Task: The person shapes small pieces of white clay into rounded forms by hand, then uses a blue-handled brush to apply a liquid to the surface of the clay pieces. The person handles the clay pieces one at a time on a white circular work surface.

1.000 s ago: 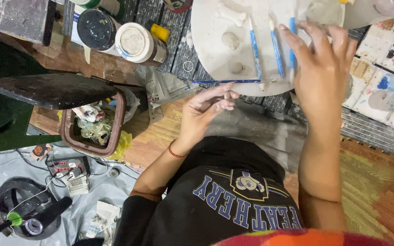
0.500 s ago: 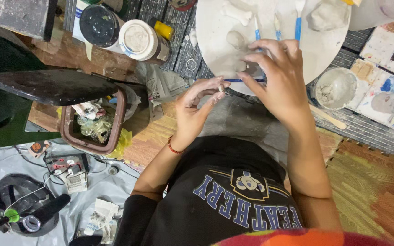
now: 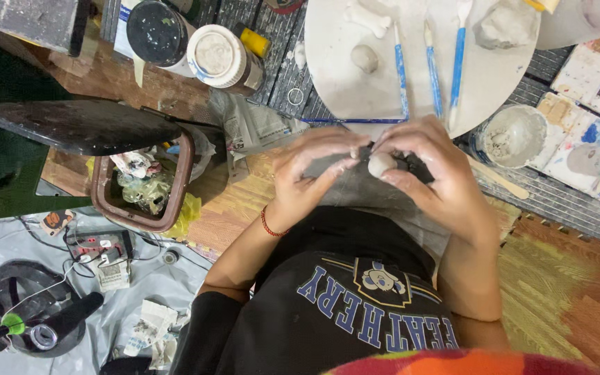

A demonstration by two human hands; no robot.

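A small grey clay ball [image 3: 382, 164] sits between the fingertips of both hands, above my lap. My right hand [image 3: 430, 175] cups it from the right, thumb under it. My left hand [image 3: 314, 170], with a red cord at the wrist, pinches it from the left. Just beyond the hands lies a round white board [image 3: 335, 83]. On it are a small clay lump [image 3: 364, 58], a larger lump [image 3: 503, 28], a bone-shaped clay piece [image 3: 369, 19] and three blue-handled tools [image 3: 400, 69].
A clay-smeared bowl [image 3: 515, 135] and a wooden stick [image 3: 498, 179] lie right of the hands. Two lidded jars [image 3: 218, 55] stand at the upper left. A brown bin [image 3: 140, 186] full of scraps, its lid [image 3: 81, 125] open, stands left. Painted tiles [image 3: 592, 69] lie far right.
My right hand has come back from the white board to my lap. Both hands have closed together on the clay ball.
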